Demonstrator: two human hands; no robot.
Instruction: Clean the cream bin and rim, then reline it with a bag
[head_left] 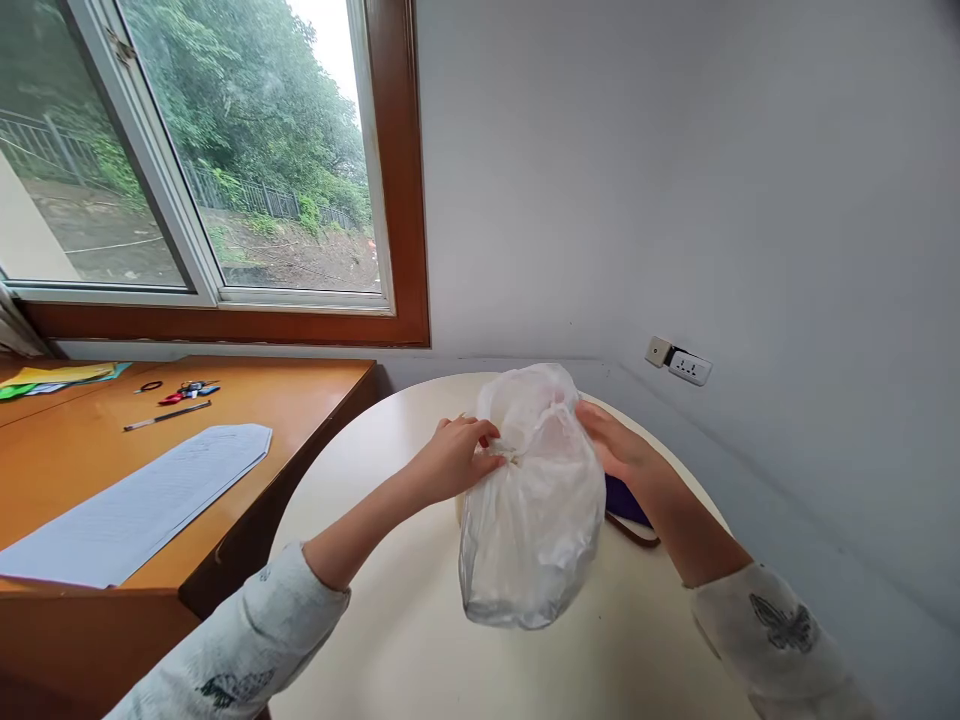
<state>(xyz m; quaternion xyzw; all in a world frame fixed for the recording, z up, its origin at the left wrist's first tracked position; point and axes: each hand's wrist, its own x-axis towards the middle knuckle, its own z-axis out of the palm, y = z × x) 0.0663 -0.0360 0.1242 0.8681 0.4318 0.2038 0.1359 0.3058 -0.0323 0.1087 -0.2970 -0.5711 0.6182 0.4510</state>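
Note:
A translucent white plastic bag [536,520] is in front of me over the round table, its lower part puffed out and its middle gathered into a twist. My left hand [457,455] pinches the bag at this gathered spot between thumb and fingers. On the bag's right side, my right hand [611,440] rests against the plastic with fingers stretched out and thumb apart. The tips of its fingers are partly hidden by the bag. Behind the bag, close to my right wrist, lies a dark purple item [626,500] with a brown strap [636,535], mostly covered.
The cream round table [360,590] stands by the wall. To its left is a wooden desk [315,385] with paper sheets [150,500], a pen [166,416], keys [196,388] and coloured folders [60,375]. A wall socket [689,367] sits at the right; a window is at upper left.

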